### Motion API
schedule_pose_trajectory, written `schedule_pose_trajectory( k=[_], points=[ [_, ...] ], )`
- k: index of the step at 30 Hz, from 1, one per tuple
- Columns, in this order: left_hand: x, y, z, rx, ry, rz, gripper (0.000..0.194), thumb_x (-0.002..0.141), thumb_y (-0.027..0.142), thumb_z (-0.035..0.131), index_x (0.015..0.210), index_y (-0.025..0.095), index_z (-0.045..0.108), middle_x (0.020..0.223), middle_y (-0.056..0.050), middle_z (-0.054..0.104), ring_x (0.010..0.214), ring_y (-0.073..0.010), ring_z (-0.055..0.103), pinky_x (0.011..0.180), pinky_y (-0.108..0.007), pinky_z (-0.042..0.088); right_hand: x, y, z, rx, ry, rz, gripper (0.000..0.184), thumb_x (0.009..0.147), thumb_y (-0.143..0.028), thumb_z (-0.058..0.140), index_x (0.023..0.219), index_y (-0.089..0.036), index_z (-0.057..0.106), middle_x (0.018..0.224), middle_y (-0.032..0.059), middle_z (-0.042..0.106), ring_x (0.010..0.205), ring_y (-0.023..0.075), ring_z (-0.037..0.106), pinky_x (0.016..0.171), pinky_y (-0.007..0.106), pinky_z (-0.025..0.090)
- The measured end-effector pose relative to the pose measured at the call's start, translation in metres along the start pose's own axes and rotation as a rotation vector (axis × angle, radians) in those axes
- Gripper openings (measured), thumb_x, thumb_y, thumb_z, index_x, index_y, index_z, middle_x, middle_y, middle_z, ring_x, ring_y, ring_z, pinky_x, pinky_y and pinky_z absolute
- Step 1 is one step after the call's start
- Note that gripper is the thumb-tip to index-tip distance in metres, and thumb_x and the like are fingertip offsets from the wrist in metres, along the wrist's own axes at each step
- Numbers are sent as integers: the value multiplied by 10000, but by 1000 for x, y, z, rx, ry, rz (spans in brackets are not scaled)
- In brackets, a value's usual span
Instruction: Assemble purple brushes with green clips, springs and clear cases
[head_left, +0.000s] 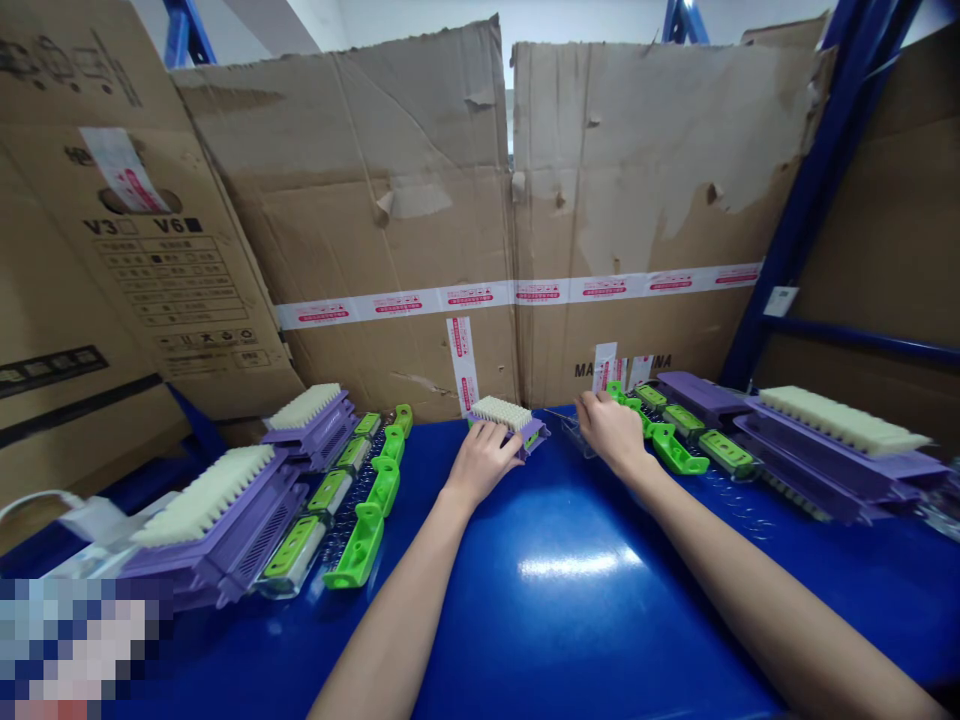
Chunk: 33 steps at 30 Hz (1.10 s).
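Observation:
At the back middle of the blue table, my left hand (484,462) curls its fingers over the near side of a purple plastic frame (534,436). A cream ridged block (502,412), which looks like a pleated filter, sits on top of that frame. My right hand (611,430) is to the right, its fingers bent together beside a row of bright green plastic brackets (675,452). A clear plastic piece (574,432) lies by its fingertips. What the right fingers hold, if anything, is hidden.
Purple frames with cream blocks are stacked at left (217,530) and right (847,450). Several green-topped clear cases (300,550) and green brackets (360,548) line the left side. Cardboard sheets (390,220) wall the back; a blue metal post (810,190) stands at right.

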<state>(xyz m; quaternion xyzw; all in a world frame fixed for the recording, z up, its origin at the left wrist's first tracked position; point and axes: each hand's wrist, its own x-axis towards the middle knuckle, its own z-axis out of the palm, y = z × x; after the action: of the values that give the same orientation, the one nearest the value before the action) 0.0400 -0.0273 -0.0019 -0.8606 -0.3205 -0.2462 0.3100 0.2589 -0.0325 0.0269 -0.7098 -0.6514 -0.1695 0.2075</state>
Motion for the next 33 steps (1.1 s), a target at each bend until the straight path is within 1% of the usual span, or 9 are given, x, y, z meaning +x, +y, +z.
schedule_pose_trajectory(
  k=[4, 6, 8, 12, 15, 21, 28, 30, 33],
  points=[
    [1, 1, 3, 7, -2, 31, 300, 754, 314, 688, 1004, 177, 592, 827, -65, 602, 815, -229, 578, 745, -354, 444, -3, -11, -3, 214, 101, -4, 337, 946, -365, 351, 1029, -200, 633, 1005, 107, 665, 817, 208, 650, 645, 267, 428],
    [2, 2, 4, 7, -17, 33, 272, 769, 294, 673, 1000, 174, 592, 819, -66, 604, 812, -231, 578, 750, -362, 444, -8, -21, -2, 401, 65, -22, 312, 933, -353, 390, 981, -199, 657, 985, 88, 683, 876, 203, 644, 707, 263, 440],
    [1, 3, 5, 13, -33, 26, 252, 791, 281, 649, 1013, 175, 591, 818, -67, 606, 811, -230, 579, 761, -372, 443, -12, -33, 1, 596, -37, -31, 284, 912, -326, 423, 936, -190, 671, 935, 72, 701, 866, 196, 646, 716, 259, 452],
    [0, 3, 6, 22, -21, -3, 221, 822, 261, 608, 1025, 175, 595, 822, -72, 615, 816, -234, 581, 803, -396, 437, -21, -48, 10, 948, -296, -28, 257, 858, -326, 488, 999, -184, 649, 823, 31, 699, 562, 132, 598, 489, 226, 438],
    [0, 3, 6, 36, -6, -24, 198, 810, 268, 625, 981, 169, 609, 818, -78, 620, 811, -242, 582, 804, -404, 432, -23, -50, 16, 1133, -361, 36, 330, 831, -367, 529, 1086, -167, 593, 800, 21, 678, 365, 68, 461, 335, 206, 350],
    [1, 5, 4, 99, -13, -22, 214, 777, 303, 667, 919, 155, 608, 793, -76, 612, 780, -245, 576, 709, -374, 412, -22, -48, 18, 1283, -410, 129, 324, 822, -327, 527, 1093, -152, 555, 584, -53, 563, 289, 53, 402, 280, 177, 280],
    [2, 4, 4, 98, -3, -17, 152, 811, 291, 627, 896, 167, 601, 766, -55, 604, 763, -227, 567, 695, -361, 406, -24, -47, 17, 1384, -485, 116, 372, 803, -336, 525, 1138, -176, 512, 584, -67, 550, 315, 68, 440, 266, 170, 291],
    [1, 1, 2, 71, 7, -76, 277, 785, 331, 656, 1000, 170, 586, 856, -77, 618, 832, -244, 572, 720, -365, 417, -24, -48, 18, 1398, -505, 118, 373, 804, -321, 520, 1146, -174, 500, 604, -64, 553, 324, 66, 448, 270, 170, 303],
    [-1, -5, 1, 8, 32, -214, 545, 726, 442, 694, 1159, 160, 520, 1102, -139, 590, 1039, -300, 533, 875, -427, 403, -24, -49, 19, 1397, -516, 120, 360, 804, -303, 517, 1142, -180, 497, 638, -59, 556, 327, 55, 443, 266, 163, 289]
  ],
)
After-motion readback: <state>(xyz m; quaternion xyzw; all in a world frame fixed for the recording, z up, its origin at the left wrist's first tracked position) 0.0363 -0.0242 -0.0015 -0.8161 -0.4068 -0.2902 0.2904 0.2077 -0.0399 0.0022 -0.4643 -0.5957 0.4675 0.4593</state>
